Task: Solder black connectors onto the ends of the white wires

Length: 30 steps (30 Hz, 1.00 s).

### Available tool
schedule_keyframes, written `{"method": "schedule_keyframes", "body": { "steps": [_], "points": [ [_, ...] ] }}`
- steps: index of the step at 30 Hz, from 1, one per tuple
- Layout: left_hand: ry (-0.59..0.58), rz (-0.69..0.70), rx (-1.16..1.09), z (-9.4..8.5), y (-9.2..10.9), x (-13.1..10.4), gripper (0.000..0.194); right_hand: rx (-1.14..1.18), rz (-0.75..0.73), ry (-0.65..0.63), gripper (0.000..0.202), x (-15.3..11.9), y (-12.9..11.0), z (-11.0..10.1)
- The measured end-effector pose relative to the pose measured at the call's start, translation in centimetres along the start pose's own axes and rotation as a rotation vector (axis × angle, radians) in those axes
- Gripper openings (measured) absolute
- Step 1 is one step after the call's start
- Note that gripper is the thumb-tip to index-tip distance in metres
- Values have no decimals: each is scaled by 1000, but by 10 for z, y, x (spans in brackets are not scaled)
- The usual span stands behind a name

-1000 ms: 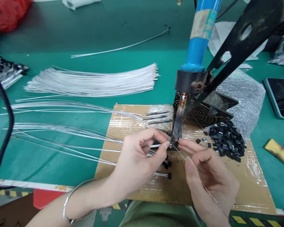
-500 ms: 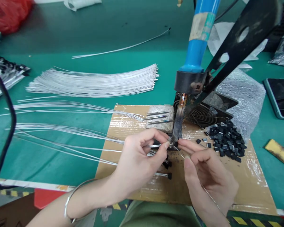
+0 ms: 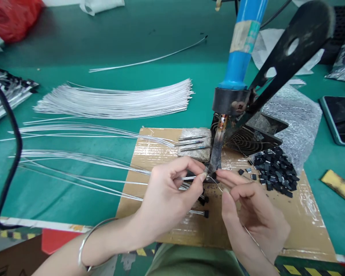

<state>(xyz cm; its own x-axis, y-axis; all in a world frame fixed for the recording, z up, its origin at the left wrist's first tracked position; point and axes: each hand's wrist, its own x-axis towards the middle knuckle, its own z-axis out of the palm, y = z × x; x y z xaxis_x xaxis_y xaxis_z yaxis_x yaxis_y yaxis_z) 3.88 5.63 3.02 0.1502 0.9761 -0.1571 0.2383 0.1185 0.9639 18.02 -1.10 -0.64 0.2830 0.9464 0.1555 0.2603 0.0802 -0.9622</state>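
My right hand [image 3: 254,214] has its thumb a little closer to the iron's tip than a second ago; my left hand [image 3: 171,199] stays almost where it was. Between right thumb and fingers I hold a thin silver metal wire [image 3: 217,184], its free end just under the dark tip of the blue-handled soldering iron [image 3: 217,147], which hangs from a black perforated metal bracket [image 3: 293,50]. My left thumb and forefinger pinch slender white cable strands [image 3: 188,178] near their end, right beside that tip; whatever sits at the very end is too small for me to tell. Both hands are over a brown cardboard sheet [image 3: 304,230]. On it, to the right, lies a heap of small black rectangular connectors [image 3: 276,168]; behind my left hand, a greyish fibrous pad [image 3: 194,153] bears dark thin rods [image 3: 191,143].
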Motion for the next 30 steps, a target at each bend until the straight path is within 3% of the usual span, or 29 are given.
{"method": "schedule_keyframes", "body": {
  "steps": [30],
  "points": [
    [-24, -12, 9, 0, -5, -1, 11, -14, -32, 21, 15, -1, 3, 2]
  ]
}}
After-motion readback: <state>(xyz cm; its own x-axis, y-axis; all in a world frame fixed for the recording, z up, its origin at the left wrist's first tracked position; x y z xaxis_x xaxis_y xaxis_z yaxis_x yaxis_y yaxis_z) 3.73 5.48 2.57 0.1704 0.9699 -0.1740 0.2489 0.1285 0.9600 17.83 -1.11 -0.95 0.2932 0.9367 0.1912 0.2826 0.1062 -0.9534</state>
